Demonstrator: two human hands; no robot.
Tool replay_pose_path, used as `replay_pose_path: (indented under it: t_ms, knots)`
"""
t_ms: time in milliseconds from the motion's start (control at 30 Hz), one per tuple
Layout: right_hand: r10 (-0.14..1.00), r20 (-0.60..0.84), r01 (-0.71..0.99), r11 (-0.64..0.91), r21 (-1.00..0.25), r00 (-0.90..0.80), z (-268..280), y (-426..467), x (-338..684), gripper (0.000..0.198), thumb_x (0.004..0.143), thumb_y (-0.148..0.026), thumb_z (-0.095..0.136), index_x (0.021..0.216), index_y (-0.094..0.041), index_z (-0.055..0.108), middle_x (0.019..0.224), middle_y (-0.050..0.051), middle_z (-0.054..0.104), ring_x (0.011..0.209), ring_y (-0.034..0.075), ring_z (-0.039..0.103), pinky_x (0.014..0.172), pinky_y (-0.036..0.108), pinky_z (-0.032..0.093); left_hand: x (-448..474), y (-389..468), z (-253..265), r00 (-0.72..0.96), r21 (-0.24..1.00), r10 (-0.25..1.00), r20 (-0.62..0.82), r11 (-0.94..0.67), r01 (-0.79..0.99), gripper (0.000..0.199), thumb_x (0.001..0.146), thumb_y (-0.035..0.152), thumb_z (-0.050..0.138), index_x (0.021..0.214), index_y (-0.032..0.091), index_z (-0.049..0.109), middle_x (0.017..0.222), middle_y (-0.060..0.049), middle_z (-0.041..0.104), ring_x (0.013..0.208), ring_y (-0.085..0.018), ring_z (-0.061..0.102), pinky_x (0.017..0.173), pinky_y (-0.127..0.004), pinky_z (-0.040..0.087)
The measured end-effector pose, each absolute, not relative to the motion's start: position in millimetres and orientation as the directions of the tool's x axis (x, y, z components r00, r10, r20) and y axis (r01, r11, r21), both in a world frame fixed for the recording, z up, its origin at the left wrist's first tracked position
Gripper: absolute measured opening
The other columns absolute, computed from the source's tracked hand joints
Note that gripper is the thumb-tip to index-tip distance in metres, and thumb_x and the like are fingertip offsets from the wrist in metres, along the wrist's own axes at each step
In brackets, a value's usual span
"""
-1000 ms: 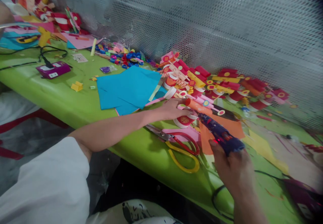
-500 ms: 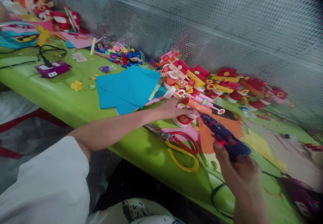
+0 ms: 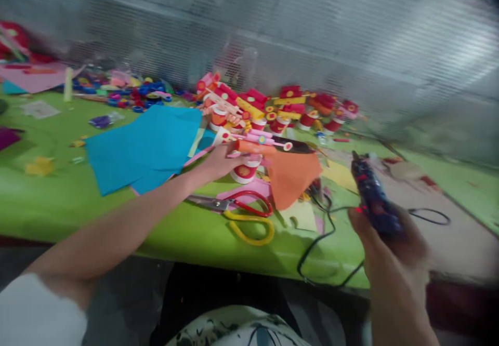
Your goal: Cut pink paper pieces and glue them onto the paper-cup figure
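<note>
My left hand [image 3: 223, 161] is closed around the near side of a small paper-craft model. The model has a red-and-white paper cup [image 3: 245, 172] below, with an orange paper roll [image 3: 255, 147] and pink strips across its top. Off to the right, my right hand [image 3: 393, 247] grips a dark blue hot glue gun [image 3: 376, 198], its nozzle pointing up and a red light showing by the thumb. A black cord runs from it over the table. Scissors [image 3: 234, 211] with one red and one yellow handle lie in front of the model.
Blue paper sheets [image 3: 146, 146] lie left of the model, an orange sheet [image 3: 294, 174] right of it. Similar finished-looking models [image 3: 280, 112] stand in a row behind. Small coloured bits [image 3: 128, 91] are piled against the perforated metal panel [image 3: 156, 29]. A grey-beige board [image 3: 448, 221] covers the right side.
My right hand has drawn the glue gun away from the model, to the right, and tipped its nozzle upward. My left hand stays on the model. The view has turned right.
</note>
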State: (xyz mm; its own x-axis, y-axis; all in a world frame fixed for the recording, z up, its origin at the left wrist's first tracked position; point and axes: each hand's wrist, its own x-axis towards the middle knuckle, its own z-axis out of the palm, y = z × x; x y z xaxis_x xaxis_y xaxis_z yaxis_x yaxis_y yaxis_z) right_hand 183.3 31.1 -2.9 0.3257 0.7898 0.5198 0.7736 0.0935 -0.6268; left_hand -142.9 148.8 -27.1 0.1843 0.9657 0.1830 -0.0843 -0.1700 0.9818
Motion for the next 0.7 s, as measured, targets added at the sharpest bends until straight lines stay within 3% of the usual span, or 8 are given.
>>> replay_pose_path:
  t_ms: [100,200,367,700]
  knots:
    - [0.817,0.484,0.872,-0.044,-0.488,0.312,-8.1,32.6,220.6,0.063,0.090,-0.061,0.069,0.138,-0.021,0.067,0.107,0.013,0.074,0.088,0.029,0.069,0.073,0.042,0.056,-143.7,148.1,-26.3,0.203,0.984,0.963,0.178,-0.172,-0.049,0.044,0.079,0.042,0.086,0.114,0.016,0.079,0.132,-0.015,0.077,0.126,-0.034,0.069,0.111,-0.050,0.052]
    - [0.857,0.438,0.924,-0.105,-0.367,0.271,-20.6,34.5,248.9,0.064,0.092,-0.057,0.062,0.141,-0.017,0.065,0.123,0.021,0.071,0.104,0.036,0.070,0.082,0.047,0.056,-144.7,147.1,-26.4,0.202,0.987,0.967,0.158,-0.151,-0.052,0.046,0.079,0.045,0.086,0.116,0.019,0.080,0.131,-0.012,0.078,0.125,-0.033,0.070,0.111,-0.051,0.052]
    - [0.896,0.391,0.966,-0.130,-0.225,0.212,-41.6,38.6,268.8,0.060,0.094,-0.051,0.054,0.142,-0.016,0.064,0.124,0.022,0.070,0.114,0.042,0.068,0.091,0.055,0.055,-145.4,143.6,-22.8,0.206,0.988,0.967,0.150,-0.137,-0.075,0.048,0.078,0.049,0.088,0.117,0.023,0.081,0.128,-0.010,0.079,0.120,-0.032,0.072,0.106,-0.049,0.056]
    - [0.925,0.378,1.000,-0.027,-0.011,0.029,-43.6,77.4,281.5,0.054,0.101,-0.040,0.045,0.141,-0.010,0.064,0.118,0.023,0.069,0.105,0.038,0.069,0.089,0.050,0.056,-145.7,142.8,-23.9,0.222,0.988,0.964,0.146,-0.131,-0.084,0.050,0.079,0.049,0.088,0.120,0.023,0.080,0.130,-0.010,0.079,0.124,-0.034,0.070,0.108,-0.051,0.056]
